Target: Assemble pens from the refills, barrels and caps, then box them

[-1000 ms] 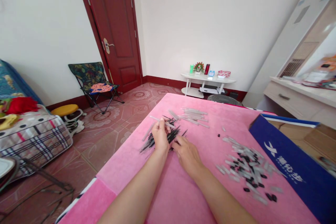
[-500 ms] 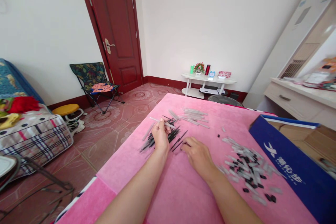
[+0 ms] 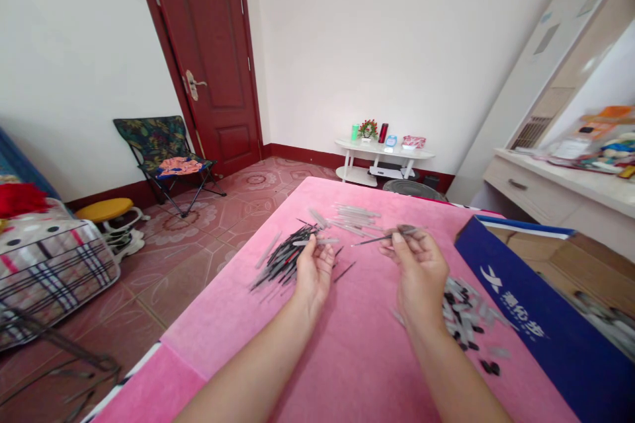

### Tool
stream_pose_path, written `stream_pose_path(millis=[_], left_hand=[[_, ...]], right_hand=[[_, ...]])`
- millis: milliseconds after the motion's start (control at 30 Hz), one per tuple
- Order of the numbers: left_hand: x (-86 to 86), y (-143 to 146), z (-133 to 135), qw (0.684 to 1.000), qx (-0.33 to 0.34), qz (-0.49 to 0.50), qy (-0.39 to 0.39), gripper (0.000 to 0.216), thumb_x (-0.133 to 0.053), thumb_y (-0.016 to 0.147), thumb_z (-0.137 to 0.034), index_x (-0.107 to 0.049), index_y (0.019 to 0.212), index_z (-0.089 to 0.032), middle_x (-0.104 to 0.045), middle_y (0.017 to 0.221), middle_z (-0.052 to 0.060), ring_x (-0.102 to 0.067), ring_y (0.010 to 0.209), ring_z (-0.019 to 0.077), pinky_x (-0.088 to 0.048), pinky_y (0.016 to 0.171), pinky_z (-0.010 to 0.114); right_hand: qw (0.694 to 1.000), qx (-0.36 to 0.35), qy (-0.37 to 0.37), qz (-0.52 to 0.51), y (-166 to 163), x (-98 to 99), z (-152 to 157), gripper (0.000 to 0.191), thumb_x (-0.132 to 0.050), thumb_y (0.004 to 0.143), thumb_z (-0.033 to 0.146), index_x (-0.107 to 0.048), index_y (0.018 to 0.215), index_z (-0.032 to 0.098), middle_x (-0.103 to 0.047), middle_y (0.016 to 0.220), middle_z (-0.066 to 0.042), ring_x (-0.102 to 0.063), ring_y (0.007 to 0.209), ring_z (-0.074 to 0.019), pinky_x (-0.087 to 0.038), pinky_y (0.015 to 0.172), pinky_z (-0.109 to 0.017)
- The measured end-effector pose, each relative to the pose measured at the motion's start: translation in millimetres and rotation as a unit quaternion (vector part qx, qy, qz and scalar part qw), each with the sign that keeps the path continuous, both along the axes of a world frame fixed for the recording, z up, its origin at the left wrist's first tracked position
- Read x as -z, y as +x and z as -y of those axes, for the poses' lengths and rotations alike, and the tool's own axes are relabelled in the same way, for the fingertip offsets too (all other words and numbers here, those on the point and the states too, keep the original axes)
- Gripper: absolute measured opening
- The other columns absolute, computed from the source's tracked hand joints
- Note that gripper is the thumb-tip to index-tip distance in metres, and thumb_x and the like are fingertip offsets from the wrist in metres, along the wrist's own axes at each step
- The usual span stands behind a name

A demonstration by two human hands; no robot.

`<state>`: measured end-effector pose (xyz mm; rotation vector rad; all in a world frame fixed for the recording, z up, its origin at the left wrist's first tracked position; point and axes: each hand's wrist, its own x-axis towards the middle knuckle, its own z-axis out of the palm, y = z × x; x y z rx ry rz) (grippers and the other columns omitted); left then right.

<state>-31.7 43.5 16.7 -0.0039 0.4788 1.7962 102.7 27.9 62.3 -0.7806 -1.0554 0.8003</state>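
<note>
My left hand [image 3: 314, 272] is closed on a clear pen barrel [image 3: 327, 241], held level between thumb and fingers. In my right hand [image 3: 421, 274] is a dark pen refill [image 3: 373, 240], its thin tip pointing left toward the barrel; the two are apart. Beside my left hand spreads a heap of black refills [image 3: 278, 263], with one loose refill [image 3: 344, 271] lying between the hands. Beyond them lie several clear barrels [image 3: 354, 215]. To the right, partly behind my right forearm, is a scatter of small clear and black pen pieces [image 3: 469, 317].
A pink cloth [image 3: 347, 357] covers the table. An open blue cardboard box [image 3: 536, 317] with pieces inside stands at the right edge. Farther off are a folding chair [image 3: 159, 145], a yellow stool [image 3: 104, 210], a white side table [image 3: 384, 151] and a red door [image 3: 208, 66].
My right hand has risen from the cloth and moved right, now with a refill in it. My left hand still grips the barrel, slightly lower. The view has shifted a little to the right.
</note>
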Motion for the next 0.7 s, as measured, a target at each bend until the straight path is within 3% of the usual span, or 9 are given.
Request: stream_pose_path(millis=[433,700], left_hand=[[0.0,17,10,0.999,0.031,0.016,0.011,0.004,-0.054,0.076,-0.01,-0.057,0.073,-0.011,-0.062,0.064,0.003,-0.058,0.053,0.0067,-0.05,0.052,0.015],[5.1,23,13,0.992,0.114,-0.029,0.045,0.004,-0.058,0.074,-0.014,-0.059,0.076,-0.011,-0.064,0.066,0.006,-0.062,0.06,0.012,-0.052,0.056,0.019]], right_hand=[[1.0,-0.009,0.003,0.017,-3,0.9,4,0.015,-0.058,0.073,0.025,-0.053,0.084,0.016,-0.06,0.084,-0.003,-0.059,0.065,-0.0104,-0.051,0.059,-0.026],[0.991,-0.087,-0.034,0.098,-6,13.7,-3,0.017,-0.059,0.071,0.026,-0.057,0.084,0.016,-0.062,0.081,-0.003,-0.059,0.071,-0.0133,-0.049,0.065,-0.028]])
